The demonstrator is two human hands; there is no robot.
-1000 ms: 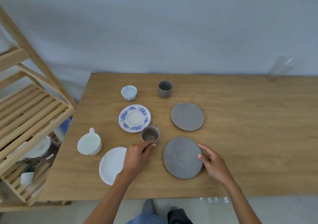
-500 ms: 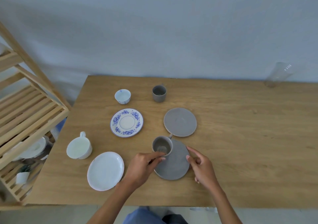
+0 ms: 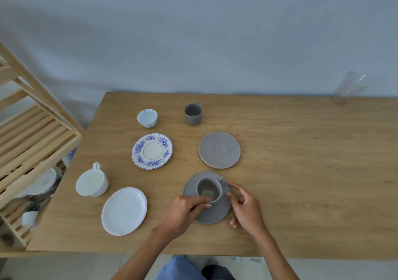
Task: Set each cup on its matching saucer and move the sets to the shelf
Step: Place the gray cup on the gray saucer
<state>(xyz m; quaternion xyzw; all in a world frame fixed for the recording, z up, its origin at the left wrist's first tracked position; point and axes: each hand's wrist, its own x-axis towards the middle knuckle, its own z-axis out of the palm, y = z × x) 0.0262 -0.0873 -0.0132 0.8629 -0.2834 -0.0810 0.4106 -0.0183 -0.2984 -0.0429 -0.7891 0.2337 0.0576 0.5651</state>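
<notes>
A dark grey cup [image 3: 208,189] stands on the dark grey saucer [image 3: 210,215] near the table's front edge. My left hand [image 3: 183,212] pinches the cup's near rim. My right hand [image 3: 245,208] touches the saucer's right edge, fingers curled. Further back lie a lighter grey saucer [image 3: 219,149] and a grey cup [image 3: 193,114]. A blue-flowered saucer [image 3: 152,151] sits left of it, with a small blue-patterned cup [image 3: 147,118] behind. A white cup [image 3: 91,183] and a white saucer [image 3: 124,211] are at the front left.
A slatted wooden shelf [image 3: 32,142] stands left of the table [image 3: 301,172], with white crockery on its lower levels. A clear plastic tumbler [image 3: 349,87] stands at the table's far right corner.
My left hand carried the dark grey cup rightward from the bare table onto the dark grey saucer. My right hand stayed at the saucer's right edge.
</notes>
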